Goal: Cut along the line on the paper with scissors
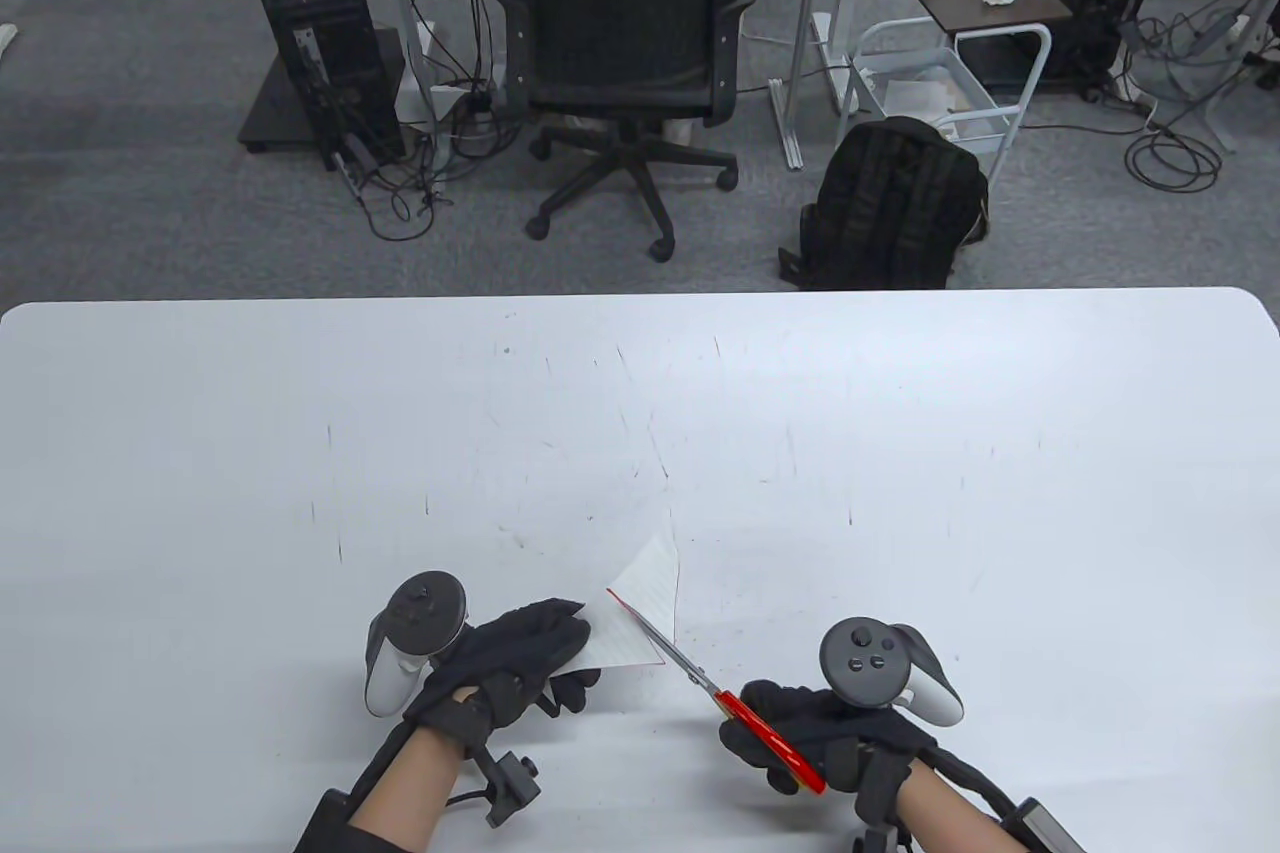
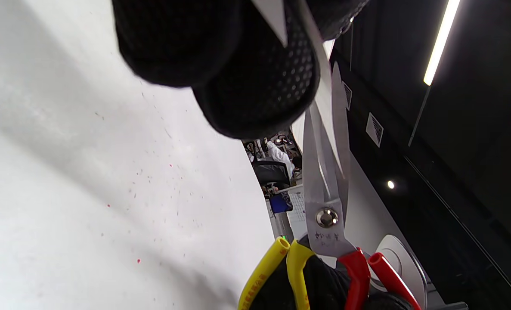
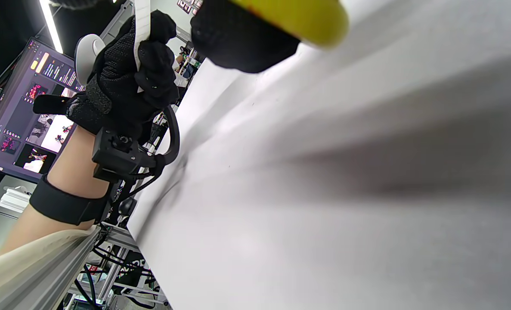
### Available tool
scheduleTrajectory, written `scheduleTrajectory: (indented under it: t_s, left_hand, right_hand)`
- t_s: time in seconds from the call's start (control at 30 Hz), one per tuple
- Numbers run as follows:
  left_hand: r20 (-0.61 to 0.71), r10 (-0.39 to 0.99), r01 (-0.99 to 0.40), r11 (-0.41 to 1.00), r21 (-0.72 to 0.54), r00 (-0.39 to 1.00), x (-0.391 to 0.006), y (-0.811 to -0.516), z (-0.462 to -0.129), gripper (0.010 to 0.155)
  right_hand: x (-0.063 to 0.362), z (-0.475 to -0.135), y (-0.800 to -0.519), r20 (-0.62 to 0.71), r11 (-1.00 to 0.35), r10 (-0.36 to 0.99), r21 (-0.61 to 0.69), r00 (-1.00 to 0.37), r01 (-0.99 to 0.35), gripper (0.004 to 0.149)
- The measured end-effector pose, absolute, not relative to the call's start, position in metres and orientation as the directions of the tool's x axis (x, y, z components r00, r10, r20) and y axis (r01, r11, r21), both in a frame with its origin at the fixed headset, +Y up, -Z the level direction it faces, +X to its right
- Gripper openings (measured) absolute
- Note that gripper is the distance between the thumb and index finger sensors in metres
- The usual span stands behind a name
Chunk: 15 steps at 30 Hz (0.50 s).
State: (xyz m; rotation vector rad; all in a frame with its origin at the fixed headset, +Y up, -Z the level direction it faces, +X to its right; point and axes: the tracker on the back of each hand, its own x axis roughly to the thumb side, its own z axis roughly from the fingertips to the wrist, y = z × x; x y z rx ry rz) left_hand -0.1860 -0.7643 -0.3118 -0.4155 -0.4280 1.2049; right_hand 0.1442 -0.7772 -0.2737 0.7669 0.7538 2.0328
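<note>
- Right hand (image 1: 810, 728), black glove, grips the red-and-yellow-handled steel scissors (image 1: 740, 703); blades run up-left into the near edge of the sheet.
- Left hand (image 1: 500, 668), black glove, pinches the white lined paper sheet (image 1: 640, 613) by its left side; the sheet is held just above the white table (image 1: 900, 453), far corner curling up.
- Paper sits low centre, between my two hands; red line (image 1: 640, 631) runs along the sheet by the blades.
- Risk: paper is unsupported and floppy, so it could fold between the blades instead of shearing. My guess: needs more tension from the left hand.
- Risk: the curled far end may pull the line off the blade axis, so the cut drifts.
- Risk: left fingertips (image 2: 259, 86) sit close to the blades in the left wrist view; a long stroke could nick the glove.
- Hidden: blade tips, so I can't tell how far the cut has gone.
- Blade gap looks nearly closed, but that's hard to confirm.
- Right wrist view shows only a blurred yellow handle end (image 3: 298, 17) and the table; my right fingers' grip isn't readable there.
</note>
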Motion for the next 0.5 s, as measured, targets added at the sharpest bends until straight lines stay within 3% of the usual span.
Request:
scheduleTrajectory:
  t_s: [0.5]
  left_hand:
    - [0.094,0.944,-0.772,0.314,-0.552,0.316,-0.1789,-0.7660,-0.3090,0.042]
  right_hand:
    - [0.1423,-0.2731,-0.7768,0.245,-0.495,0.841,0.709,-0.482,-0.503,0.065]
